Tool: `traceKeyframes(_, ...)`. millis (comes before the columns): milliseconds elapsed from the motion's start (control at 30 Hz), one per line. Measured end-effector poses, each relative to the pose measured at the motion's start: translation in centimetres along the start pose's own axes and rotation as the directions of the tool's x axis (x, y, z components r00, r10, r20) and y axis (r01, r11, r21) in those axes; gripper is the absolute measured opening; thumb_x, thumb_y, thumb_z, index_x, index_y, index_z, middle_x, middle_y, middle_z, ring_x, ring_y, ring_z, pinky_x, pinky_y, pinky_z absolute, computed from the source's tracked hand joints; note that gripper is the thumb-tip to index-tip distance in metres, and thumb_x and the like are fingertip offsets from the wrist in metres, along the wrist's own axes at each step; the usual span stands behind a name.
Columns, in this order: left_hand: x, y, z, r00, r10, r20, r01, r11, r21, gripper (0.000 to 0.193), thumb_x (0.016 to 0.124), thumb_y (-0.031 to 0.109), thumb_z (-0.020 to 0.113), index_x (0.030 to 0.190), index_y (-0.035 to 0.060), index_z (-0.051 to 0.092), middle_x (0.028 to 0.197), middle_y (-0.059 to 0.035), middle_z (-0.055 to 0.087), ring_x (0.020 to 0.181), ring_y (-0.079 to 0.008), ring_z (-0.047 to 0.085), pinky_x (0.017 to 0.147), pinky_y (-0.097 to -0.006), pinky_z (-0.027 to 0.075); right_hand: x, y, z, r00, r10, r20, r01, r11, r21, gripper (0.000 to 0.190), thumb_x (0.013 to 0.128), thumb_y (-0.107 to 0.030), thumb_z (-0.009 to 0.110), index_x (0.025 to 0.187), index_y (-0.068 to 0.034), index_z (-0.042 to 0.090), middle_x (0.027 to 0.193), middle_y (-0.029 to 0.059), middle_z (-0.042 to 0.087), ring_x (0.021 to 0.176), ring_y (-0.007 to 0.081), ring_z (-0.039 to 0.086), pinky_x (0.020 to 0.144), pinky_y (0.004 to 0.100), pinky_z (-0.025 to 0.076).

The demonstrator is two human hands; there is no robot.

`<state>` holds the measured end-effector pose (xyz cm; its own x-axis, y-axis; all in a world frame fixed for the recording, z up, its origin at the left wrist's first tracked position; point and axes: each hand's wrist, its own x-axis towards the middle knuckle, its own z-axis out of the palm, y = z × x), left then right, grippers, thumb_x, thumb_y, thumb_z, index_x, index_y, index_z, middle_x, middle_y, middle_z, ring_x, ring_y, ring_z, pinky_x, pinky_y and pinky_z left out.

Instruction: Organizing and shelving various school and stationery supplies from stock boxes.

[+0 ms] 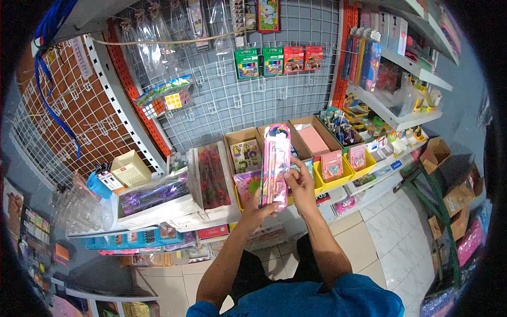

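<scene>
A pink blister pack of pencils (pixel 276 166) is held upright between both hands, above the cardboard boxes on the shelf. My left hand (pixel 255 212) grips its lower left edge, thumb across the bottom. My right hand (pixel 300 184) has its fingers on the right edge, with the thumb near the front. Something thin and dark shows behind the pack's left edge; whether it is a second pack I cannot tell. Just behind stand a cardboard box with picture packs (pixel 245 155) and one holding a pink box (pixel 313 139). Yellow bins (pixel 334 183) sit to the right.
A wire grid (pixel 237 95) carries colour-pencil packs (pixel 247 64) and bagged puzzle cubes (pixel 173 101). Boxes of wrapped artificial flowers (pixel 216 176) stand left on the shelf. White shelves (pixel 400 113) jut out at right; a green metal frame (pixel 441 206) stands below them.
</scene>
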<state>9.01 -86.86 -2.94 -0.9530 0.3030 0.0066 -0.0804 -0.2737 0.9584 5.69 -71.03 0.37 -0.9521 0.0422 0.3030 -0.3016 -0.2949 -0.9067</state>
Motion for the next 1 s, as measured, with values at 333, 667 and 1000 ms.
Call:
traceKeyframes(333,-0.1,0.2,0.9,0.994,0.11,-0.007,-0.109,0.991,0.079,0.067,0.084,0.004,0.069,0.142,0.0078,0.037,0.109,-0.0049,0.06,0.091,-0.0149,0.061,0.068,-0.0289,0.054,-0.2,0.6,-0.4,1.0,0.011,-0.009,-0.011,0.998,-0.057,0.025,0.096,-0.008,0.06,0.119,-0.001,0.056,0.091,0.0013,0.065,0.079,0.0048,0.057,0.07,0.0208,0.047)
traceKeyframes(667,0.2,0.1,0.5,0.992,-0.021,-0.121,-0.004,0.979,-0.203,0.041,0.101,0.024,0.054,0.139,0.0141,0.044,0.122,-0.0026,0.058,0.099,-0.0158,0.059,0.071,-0.0359,0.052,-0.5,-1.1,-1.8,0.981,0.133,-0.141,-0.127,0.99,0.055,0.016,0.097,-0.012,0.059,0.112,-0.005,0.056,0.089,-0.001,0.063,0.079,0.0067,0.057,0.071,0.0234,0.048)
traceKeyframes(1000,-0.1,0.5,-0.1,0.995,0.033,-0.093,-0.058,0.958,-0.28,0.034,0.102,0.021,0.052,0.134,0.0137,0.048,0.117,-0.0025,0.062,0.094,-0.0161,0.064,0.064,-0.0329,0.053,0.1,-1.2,-5.0,0.966,0.025,-0.256,-0.006,0.997,0.074,0.021,0.097,-0.011,0.056,0.117,-0.009,0.052,0.089,-0.0013,0.066,0.076,0.0068,0.062,0.059,0.0238,0.051)
